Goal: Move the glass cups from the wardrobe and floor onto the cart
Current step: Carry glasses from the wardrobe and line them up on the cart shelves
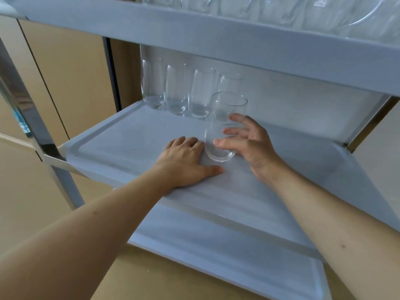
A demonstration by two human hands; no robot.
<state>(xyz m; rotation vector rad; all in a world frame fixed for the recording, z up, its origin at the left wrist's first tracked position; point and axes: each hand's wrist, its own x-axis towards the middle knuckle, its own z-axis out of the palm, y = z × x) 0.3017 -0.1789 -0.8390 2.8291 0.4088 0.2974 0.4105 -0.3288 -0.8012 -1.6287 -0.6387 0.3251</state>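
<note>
A clear glass cup stands upright on the cart's middle shelf. My right hand is at its right side, fingers spread and nearly straight, touching the glass without closing round it. My left hand lies flat, palm down, on the shelf just left of the cup, with its fingertips at the cup's base. Several more glass cups stand in a row along the back of the same shelf, the rightmost directly behind the near cup.
The top shelf overhangs close above and carries several more glasses. A lower shelf lies under my arms. The cart's metal post stands at the left. Beige floor and panels surround the cart.
</note>
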